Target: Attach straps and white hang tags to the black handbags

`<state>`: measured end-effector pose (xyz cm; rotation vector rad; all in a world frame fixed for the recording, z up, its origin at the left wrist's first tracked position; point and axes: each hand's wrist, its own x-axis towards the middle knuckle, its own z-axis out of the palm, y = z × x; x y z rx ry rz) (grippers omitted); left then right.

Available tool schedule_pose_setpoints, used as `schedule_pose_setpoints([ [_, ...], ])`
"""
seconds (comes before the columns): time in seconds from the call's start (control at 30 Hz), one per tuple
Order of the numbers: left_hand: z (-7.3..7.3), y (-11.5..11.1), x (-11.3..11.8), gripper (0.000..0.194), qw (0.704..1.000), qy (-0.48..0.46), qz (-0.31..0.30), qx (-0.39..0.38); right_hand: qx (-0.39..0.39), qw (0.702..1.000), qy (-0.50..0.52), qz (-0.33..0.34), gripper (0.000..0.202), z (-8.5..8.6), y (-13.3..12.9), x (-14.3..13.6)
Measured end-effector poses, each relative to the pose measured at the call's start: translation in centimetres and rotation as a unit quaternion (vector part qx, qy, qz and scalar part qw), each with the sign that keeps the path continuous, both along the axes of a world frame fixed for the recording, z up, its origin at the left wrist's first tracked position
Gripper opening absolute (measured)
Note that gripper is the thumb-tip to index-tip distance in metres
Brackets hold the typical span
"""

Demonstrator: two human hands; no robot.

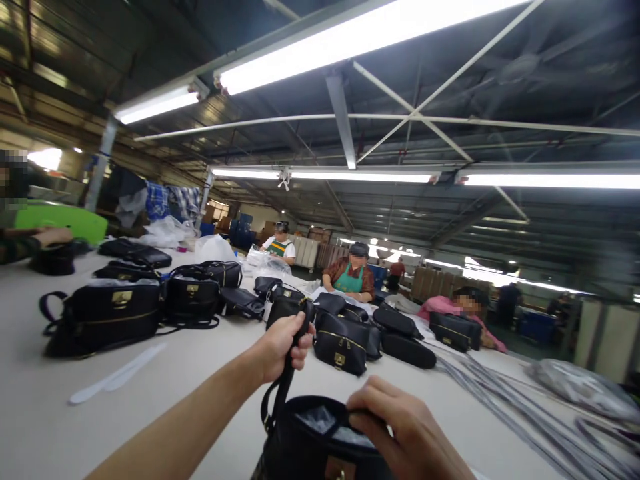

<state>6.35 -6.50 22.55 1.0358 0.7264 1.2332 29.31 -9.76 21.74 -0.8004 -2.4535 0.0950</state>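
Close in front of me, at the bottom of the head view, stands a black handbag [295, 443] with its top open. Clear plastic shows inside it, and a brown patch with metal hardware marks its front. My left hand [287, 347] is closed around the bag's black strap [285, 387] and holds it up above the bag. My right hand [395, 420] pinches the rim of the opening on the right, its thumb and fingers bent over the edge. The lower part of the bag runs out of the picture.
Black bags with gold zips and clasps [117, 310] stand at left; more bags [343, 343] sit beyond my hands. White strips [117, 377] lie on the pale table [200, 400]. Grey straps [520, 407] and plastic wrap [580, 387] lie at right. Several co-workers [350, 277] sit around.
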Motion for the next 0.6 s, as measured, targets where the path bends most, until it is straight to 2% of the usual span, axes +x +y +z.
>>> schedule_pose_setpoints([
  [0.17, -0.3, -0.7, 2.2, 0.041, 0.995, 0.098, -0.014, 0.021, 0.09, 0.995, 0.015, -0.047, 0.012, 1.5, 1.3, -2.8],
  [0.3, -0.2, -1.5, 3.6, 0.035, 0.984, 0.16, -0.013, 0.078, 0.109, 0.991, 0.028, -0.074, 0.014, 2.1, 2.4, -3.3],
  [0.37, 0.0, -1.9, 3.8, 0.025, 0.974, 0.192, -0.033, 0.114, 0.097, 0.991, 0.042, -0.081, 0.013, 2.1, 2.6, -3.3],
  [0.47, 0.0, -2.3, 3.8, 0.021, 0.958, 0.231, -0.055, 0.158, 0.06, 0.993, 0.085, -0.059, 0.012, 2.1, 2.5, -2.9],
  [0.53, -0.2, -2.2, 3.3, 0.013, 0.956, 0.236, -0.052, 0.166, -0.004, 0.993, 0.109, -0.038, 0.009, 2.3, 2.2, -2.0],
  [0.6, -0.6, -1.8, 2.5, 0.013, 0.961, 0.225, -0.045, 0.155, -0.084, 0.99, 0.107, -0.036, 0.009, 2.7, 2.1, -0.5],
])
